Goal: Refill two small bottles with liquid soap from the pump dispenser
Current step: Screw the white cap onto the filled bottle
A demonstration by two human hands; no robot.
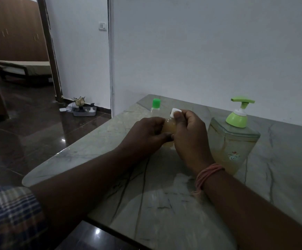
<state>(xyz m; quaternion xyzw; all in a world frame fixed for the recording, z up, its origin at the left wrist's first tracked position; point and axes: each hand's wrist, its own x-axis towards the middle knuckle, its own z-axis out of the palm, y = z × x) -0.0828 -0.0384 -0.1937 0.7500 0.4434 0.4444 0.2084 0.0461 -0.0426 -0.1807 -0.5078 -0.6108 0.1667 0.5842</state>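
Note:
A small clear bottle [167, 127] holding yellowish soap sits between my two hands above the marble counter [110, 141]. My left hand [144, 134] grips its body from the left. My right hand [189, 134] pinches its white cap [175, 112] with thumb and fingers curled around the top. Behind them a second small clear bottle with a green cap [155, 105] stands upright near the back edge. The pump dispenser [233, 141], clear with a green pump head and yellowish soap low inside, stands to the right of my right hand.
The counter ends at a rounded corner on the left, with dark glossy floor beyond. A white wall runs behind the counter. On the floor by the doorway lies a small tray [84, 110] with odds and ends. A bed stands in the far room.

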